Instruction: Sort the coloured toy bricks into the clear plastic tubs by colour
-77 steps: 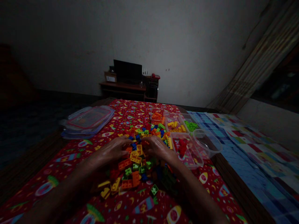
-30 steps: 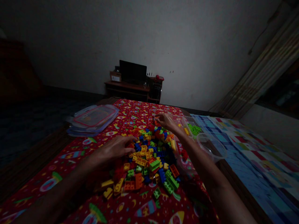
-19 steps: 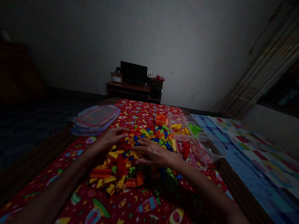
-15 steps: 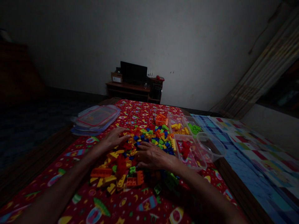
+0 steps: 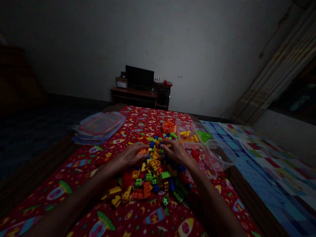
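A heap of small plastic bricks [image 5: 153,174] in red, orange, yellow, green and blue lies on the red patterned tablecloth [image 5: 138,118]. My left hand [image 5: 130,156] rests on the heap's left side, its fingers curled round an orange brick [image 5: 142,152]. Opposite it, at the heap's far right, my right hand [image 5: 174,151] has its fingertips pinched together among the bricks. What they hold is hidden. The two hands nearly meet over the middle of the heap.
Clear tubs stand at the right: orange bricks [image 5: 169,126], yellow bricks [image 5: 189,135], green bricks [image 5: 203,135], red bricks [image 5: 196,154], and an empty round tub [image 5: 221,154]. Stacked lids [image 5: 100,126] lie at the left. A low desk with a monitor [image 5: 139,78] stands by the wall.
My right hand reached out to the orange tub, came back flat onto the heap, and now pinches at its far side. My left hand shifted right onto an orange brick.
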The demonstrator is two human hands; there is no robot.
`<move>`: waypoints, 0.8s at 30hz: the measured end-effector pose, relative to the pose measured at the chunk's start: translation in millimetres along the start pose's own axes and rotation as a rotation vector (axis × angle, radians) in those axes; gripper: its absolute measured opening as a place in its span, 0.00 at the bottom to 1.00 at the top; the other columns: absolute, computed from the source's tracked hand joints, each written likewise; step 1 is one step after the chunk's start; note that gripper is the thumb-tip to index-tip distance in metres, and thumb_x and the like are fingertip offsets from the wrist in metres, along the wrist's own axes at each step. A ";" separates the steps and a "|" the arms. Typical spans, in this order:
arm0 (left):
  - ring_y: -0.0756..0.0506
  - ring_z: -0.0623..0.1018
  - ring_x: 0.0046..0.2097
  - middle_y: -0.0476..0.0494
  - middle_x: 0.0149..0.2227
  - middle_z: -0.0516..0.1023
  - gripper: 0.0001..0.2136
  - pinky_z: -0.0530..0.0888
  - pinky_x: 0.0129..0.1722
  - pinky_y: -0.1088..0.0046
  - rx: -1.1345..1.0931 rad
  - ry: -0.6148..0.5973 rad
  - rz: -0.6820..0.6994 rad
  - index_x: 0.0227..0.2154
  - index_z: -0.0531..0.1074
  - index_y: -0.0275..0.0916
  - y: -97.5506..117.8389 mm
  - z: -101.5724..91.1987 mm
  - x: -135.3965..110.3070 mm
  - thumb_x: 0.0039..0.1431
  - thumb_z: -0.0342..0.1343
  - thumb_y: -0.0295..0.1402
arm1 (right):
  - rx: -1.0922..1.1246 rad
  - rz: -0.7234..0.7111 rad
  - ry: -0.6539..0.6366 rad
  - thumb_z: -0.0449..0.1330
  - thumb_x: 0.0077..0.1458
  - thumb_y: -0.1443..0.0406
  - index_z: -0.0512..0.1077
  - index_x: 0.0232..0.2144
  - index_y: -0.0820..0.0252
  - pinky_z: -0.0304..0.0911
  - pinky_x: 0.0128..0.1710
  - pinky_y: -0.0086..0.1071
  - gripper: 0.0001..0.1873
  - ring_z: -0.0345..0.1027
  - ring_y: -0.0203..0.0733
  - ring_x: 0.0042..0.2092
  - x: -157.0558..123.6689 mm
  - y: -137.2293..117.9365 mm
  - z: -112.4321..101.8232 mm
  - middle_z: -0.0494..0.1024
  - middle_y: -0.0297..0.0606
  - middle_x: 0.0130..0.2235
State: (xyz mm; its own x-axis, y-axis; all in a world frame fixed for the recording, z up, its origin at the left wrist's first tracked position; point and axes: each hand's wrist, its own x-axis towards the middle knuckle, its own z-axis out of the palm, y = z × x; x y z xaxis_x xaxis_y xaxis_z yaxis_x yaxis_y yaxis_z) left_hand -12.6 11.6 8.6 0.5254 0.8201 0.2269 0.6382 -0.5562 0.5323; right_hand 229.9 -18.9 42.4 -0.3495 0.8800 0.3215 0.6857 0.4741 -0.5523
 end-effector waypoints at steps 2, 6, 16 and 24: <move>0.39 0.74 0.52 0.39 0.52 0.75 0.23 0.69 0.53 0.63 -0.025 -0.013 0.030 0.49 0.73 0.41 5.2 2.4 -0.1 0.55 0.51 0.48 | -0.094 0.062 0.087 0.53 0.61 0.62 0.73 0.47 0.62 0.63 0.46 0.35 0.16 0.72 0.44 0.44 11.2 11.5 -7.6 0.79 0.45 0.43; 0.39 0.74 0.53 0.39 0.53 0.75 0.25 0.69 0.53 0.61 -0.055 0.019 0.031 0.50 0.72 0.41 8.4 -1.2 1.8 0.54 0.51 0.50 | -0.279 0.139 -0.108 0.60 0.50 0.73 0.71 0.52 0.61 0.62 0.49 0.37 0.25 0.69 0.48 0.50 33.9 33.9 -9.3 0.76 0.47 0.49; 0.38 0.76 0.50 0.40 0.49 0.78 0.26 0.70 0.52 0.63 -0.038 0.084 -0.063 0.44 0.77 0.42 4.1 -21.1 2.0 0.53 0.49 0.54 | -0.139 0.033 -0.105 0.60 0.48 0.70 0.76 0.39 0.60 0.62 0.39 0.30 0.13 0.70 0.40 0.38 37.2 38.5 -1.8 0.78 0.36 0.35; 0.40 0.77 0.47 0.41 0.47 0.79 0.22 0.72 0.50 0.66 -0.032 0.054 0.006 0.43 0.77 0.42 4.8 -14.6 2.2 0.55 0.48 0.50 | 0.357 0.136 -0.181 0.61 0.51 0.55 0.74 0.38 0.63 0.60 0.28 0.26 0.18 0.70 0.36 0.32 37.7 41.8 -19.2 0.76 0.36 0.31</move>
State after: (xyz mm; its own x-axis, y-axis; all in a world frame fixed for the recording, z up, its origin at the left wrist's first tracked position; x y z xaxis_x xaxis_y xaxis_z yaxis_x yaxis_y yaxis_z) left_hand -16.6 12.7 23.6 0.4975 0.8234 0.2729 0.6163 -0.5569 0.5569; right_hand 257.7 33.5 46.2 -0.3996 0.9108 0.1041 0.4800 0.3046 -0.8227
